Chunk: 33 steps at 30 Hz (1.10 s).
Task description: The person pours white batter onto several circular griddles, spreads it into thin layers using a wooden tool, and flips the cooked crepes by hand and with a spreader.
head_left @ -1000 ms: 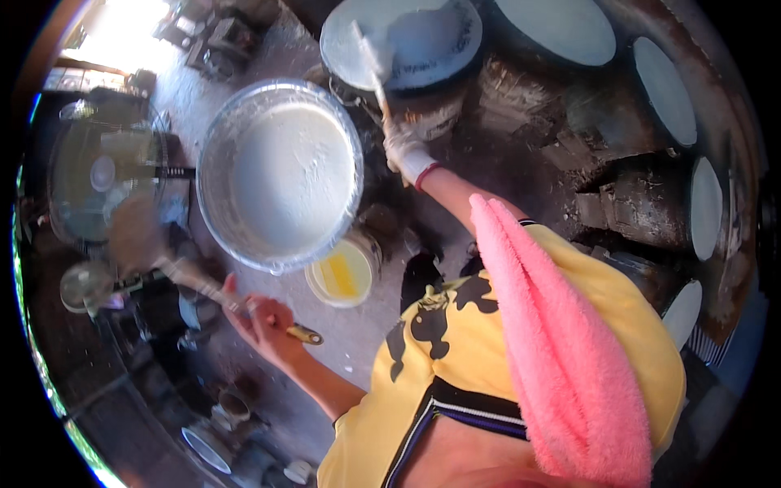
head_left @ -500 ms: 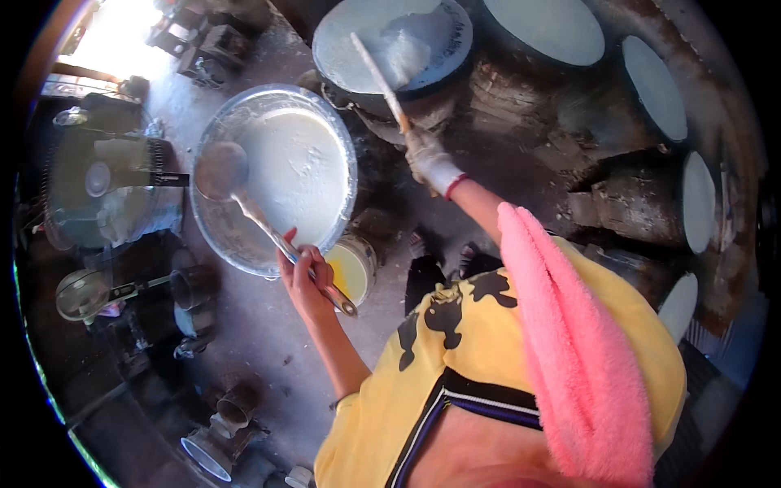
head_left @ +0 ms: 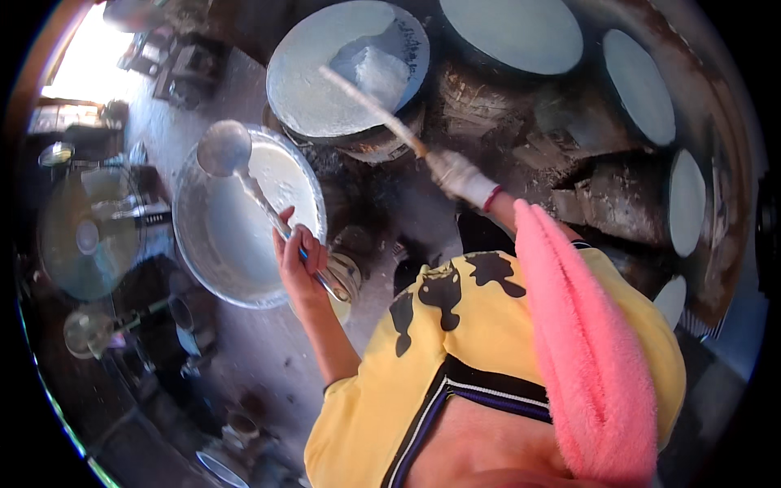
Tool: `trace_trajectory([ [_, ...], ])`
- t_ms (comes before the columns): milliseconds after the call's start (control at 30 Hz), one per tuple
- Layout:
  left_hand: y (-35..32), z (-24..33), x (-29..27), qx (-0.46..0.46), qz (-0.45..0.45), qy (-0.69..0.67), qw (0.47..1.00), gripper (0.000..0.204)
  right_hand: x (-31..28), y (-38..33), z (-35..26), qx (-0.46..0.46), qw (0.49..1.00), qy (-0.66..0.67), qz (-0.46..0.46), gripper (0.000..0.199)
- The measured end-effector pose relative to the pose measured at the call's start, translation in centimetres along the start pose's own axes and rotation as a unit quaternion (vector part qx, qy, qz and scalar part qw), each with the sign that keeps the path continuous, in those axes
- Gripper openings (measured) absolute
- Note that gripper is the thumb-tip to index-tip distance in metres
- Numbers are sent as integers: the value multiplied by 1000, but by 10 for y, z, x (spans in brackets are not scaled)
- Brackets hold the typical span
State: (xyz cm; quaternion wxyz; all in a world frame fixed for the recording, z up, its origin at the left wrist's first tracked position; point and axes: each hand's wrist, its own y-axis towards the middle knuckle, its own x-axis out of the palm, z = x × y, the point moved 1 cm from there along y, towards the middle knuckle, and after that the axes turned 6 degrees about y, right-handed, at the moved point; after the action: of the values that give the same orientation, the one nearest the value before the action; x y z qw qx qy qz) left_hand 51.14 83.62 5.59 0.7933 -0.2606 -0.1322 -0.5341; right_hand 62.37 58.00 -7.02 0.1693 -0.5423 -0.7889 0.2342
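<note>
My left hand (head_left: 299, 259) is closed round the handle of a long metal ladle (head_left: 225, 149). The ladle's round bowl is above the far left of a wide metal basin (head_left: 318, 195), which contains white liquid (head_left: 281, 175). My right hand (head_left: 460, 176), in a whitish glove, grips a long pale stick (head_left: 370, 106). Its far end lies over a big round pan (head_left: 297, 69) coated in pale batter, and I cannot tell whether it touches. A white frothy heap (head_left: 381, 76) sits on the pan beside a darker bare patch.
More round, pale-topped pans (head_left: 514, 31) curve along the right on dark, rough stoves (head_left: 480, 106). A pale bucket (head_left: 345, 276) stands below my left hand. A round fan (head_left: 88, 236) is at the left. Dark pots lie at the lower left.
My view has shifted, so the pans and basin sit differently. The ladle has risen toward the basin's far rim. My right hand and the stick have swung rightward and nearer, the stick now lying flatter.
</note>
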Motion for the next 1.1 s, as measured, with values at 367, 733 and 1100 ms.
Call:
trace_trajectory([
  [367,39,-17,73,-6,-72,2,997,41,-75,-3,-76,6,999,-18,-27,33],
  [733,88,-38,121,-48,-56,34,997,39,-172,29,-72,1,989,-120,-82,35],
  [1100,111,-30,125,-135,-115,13,984,40,-139,142,-158,-212,879,-404,137,37],
])
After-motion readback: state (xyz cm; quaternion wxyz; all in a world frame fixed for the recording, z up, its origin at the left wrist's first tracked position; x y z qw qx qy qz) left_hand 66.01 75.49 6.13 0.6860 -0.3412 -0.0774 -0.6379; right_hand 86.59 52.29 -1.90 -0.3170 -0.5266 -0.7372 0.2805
